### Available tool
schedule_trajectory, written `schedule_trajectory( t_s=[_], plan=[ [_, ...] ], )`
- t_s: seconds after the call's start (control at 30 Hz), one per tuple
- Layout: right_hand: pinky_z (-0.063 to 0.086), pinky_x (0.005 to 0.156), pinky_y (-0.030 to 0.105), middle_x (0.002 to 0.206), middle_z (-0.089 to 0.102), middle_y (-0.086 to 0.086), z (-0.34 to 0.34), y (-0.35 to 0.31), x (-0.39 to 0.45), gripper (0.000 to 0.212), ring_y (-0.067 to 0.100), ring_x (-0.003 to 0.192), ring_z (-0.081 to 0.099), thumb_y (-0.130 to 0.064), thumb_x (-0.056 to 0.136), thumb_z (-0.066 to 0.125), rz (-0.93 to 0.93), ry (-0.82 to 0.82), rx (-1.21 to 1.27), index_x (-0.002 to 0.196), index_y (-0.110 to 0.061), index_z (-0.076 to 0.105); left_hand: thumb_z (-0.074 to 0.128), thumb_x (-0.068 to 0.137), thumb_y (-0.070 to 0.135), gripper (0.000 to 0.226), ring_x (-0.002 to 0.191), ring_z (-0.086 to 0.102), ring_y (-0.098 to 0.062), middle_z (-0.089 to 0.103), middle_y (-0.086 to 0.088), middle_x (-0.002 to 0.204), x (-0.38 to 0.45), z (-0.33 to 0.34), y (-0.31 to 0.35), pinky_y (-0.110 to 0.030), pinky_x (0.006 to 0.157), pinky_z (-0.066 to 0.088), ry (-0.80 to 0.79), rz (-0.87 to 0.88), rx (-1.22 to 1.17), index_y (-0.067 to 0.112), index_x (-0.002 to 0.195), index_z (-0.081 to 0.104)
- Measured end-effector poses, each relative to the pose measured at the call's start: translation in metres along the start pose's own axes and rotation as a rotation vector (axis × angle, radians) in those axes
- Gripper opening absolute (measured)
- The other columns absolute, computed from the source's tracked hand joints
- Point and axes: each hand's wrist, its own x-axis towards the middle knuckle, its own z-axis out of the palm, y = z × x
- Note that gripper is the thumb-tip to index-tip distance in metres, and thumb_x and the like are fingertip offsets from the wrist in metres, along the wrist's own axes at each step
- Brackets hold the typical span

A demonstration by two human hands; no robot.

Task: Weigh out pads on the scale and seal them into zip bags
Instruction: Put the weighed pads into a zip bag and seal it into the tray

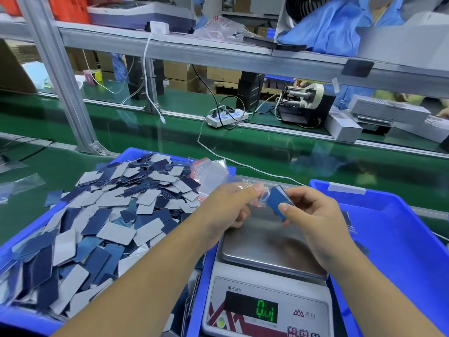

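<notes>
Blue pads (279,203), a small stack, sit pinched in the right hand (313,215) at centre frame, thumb on top, fingers curled under. Left hand (226,207) pinches a clear zip bag (257,193) just beside the stack; bag mouth meets the pads, whether they are partly inside is unclear. Both hands hover above the steel pan of the scale (267,246), lower centre, not touching it. Scale display shows green digits, blurred. Lower left: blue bin (14,314) heaped with loose blue and grey pads (116,215). Spare zip bags with red strips (209,173) lie at the heap's far right edge. Right side: second blue bin (398,229), a few dark pieces along its near wall, hard to make out. Green table (279,147) runs across mid frame, with white power strip (226,116) and a tape dispenser (306,103) behind it.
</notes>
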Motion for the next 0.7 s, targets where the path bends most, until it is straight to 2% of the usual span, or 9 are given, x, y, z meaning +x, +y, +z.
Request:
schedule_trajectory(
  t_s=[0.1,0.17,0.27,0.37,0.5,0.6,0.7],
  plan=[
    [0.052,0.057,0.022,0.084,0.073,0.005,0.0006,0.0020,0.0010,0.021,0.016,0.071,0.064,0.011,0.085,0.067,0.039,0.044,0.040,0.096,-0.007,0.071,0.068,0.081,0.037,0.014,0.053,0.038,-0.008,0.059,0.009,0.069,-0.0005,0.0003,-0.0003,-0.017,0.045,0.027,-0.026,0.038,0.029,0.024,0.080,0.073],
    [0.052,0.056,0.023,0.086,0.071,0.012,0.0016,0.0026,0.0011,0.020,0.017,0.070,0.065,0.010,0.085,0.066,0.073,0.043,0.080,0.098,-0.004,0.070,0.069,0.087,0.033,0.008,0.052,0.044,-0.001,0.057,0.017,0.065,-0.0002,0.0002,-0.0041,-0.012,0.048,0.034,-0.037,0.078,0.107,0.029,0.084,0.075],
    [0.052,0.057,0.023,0.087,0.072,0.013,0.0022,0.0018,0.0001,0.021,0.017,0.071,0.066,0.009,0.085,0.067,0.096,-0.009,0.126,0.095,-0.008,0.072,0.068,0.095,0.024,0.018,0.057,0.056,0.008,0.066,0.023,0.069,0.0008,-0.0007,-0.0089,-0.005,0.053,0.039,-0.031,0.125,0.174,0.036,0.086,0.077],
    [0.054,0.060,0.024,0.087,0.074,0.010,0.0020,-0.0002,-0.0005,0.019,0.017,0.073,0.068,-0.003,0.076,0.075,0.117,-0.066,0.108,0.091,-0.017,0.076,0.072,0.086,0.028,0.006,0.056,0.055,0.005,0.065,0.019,0.067,0.0008,-0.0006,-0.0069,-0.006,0.053,0.038,-0.010,0.140,0.139,0.030,0.088,0.077],
    [0.054,0.065,0.024,0.091,0.076,0.009,0.0010,-0.0007,-0.0005,0.024,0.021,0.080,0.070,-0.015,0.072,0.072,0.141,-0.140,0.054,0.094,-0.024,0.078,0.075,0.077,0.034,0.024,0.055,0.043,-0.009,0.058,0.005,0.066,0.0020,0.0011,-0.0070,-0.018,0.049,0.035,-0.006,0.124,0.070,0.018,0.095,0.078],
    [0.054,0.063,0.023,0.088,0.076,0.006,0.0009,-0.0020,-0.0014,0.025,0.018,0.077,0.069,-0.014,0.071,0.073,0.129,-0.163,0.016,0.093,-0.025,0.078,0.075,0.077,0.034,0.014,0.059,0.048,-0.008,0.064,0.006,0.069,0.0013,0.0009,-0.0066,-0.020,0.052,0.039,-0.005,0.150,0.108,0.026,0.088,0.079],
    [0.053,0.061,0.025,0.086,0.074,0.007,0.0009,-0.0011,-0.0014,0.026,0.020,0.073,0.068,-0.011,0.069,0.076,0.112,-0.115,0.050,0.091,-0.023,0.076,0.077,0.073,0.035,0.013,0.058,0.053,-0.006,0.069,0.009,0.070,0.0017,0.0002,-0.0076,-0.022,0.055,0.044,0.002,0.119,0.122,0.034,0.086,0.078]
  ],
)
